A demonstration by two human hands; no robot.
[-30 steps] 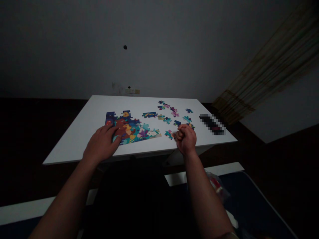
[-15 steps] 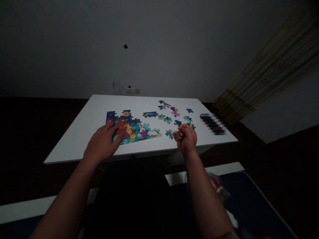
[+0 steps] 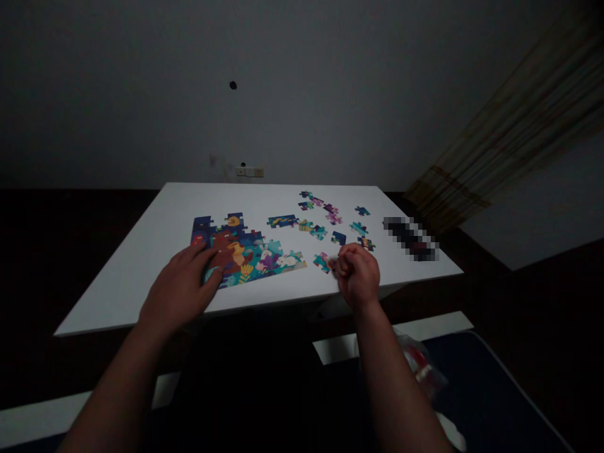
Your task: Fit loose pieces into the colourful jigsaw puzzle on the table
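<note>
A partly joined jigsaw puzzle (image 3: pixel 240 253) with rabbits and a brown animal lies on the left half of the white table (image 3: pixel 136 251). My left hand (image 3: pixel 182 283) rests flat on its left side, fingers spread, covering the lower left corner. Close to the table's front edge, my right hand (image 3: pixel 357 274) is closed with its fingers curled in. Whatever it may hold is hidden. Just left of its fingertips lies a teal and orange puzzle piece (image 3: pixel 323 261); I cannot tell whether they touch it.
Several loose puzzle pieces (image 3: pixel 332 214) are scattered at the middle and right of the table, beside a joined blue strip (image 3: pixel 283 221). A dark pixelated object (image 3: pixel 411 239) lies near the right edge. Below is a clear plastic bag (image 3: pixel 422 365) on a dark blue seat.
The view has shifted slightly, so the table appears a little larger. Both hands keep nearly the same places over the table, and the pieces lie as before.
</note>
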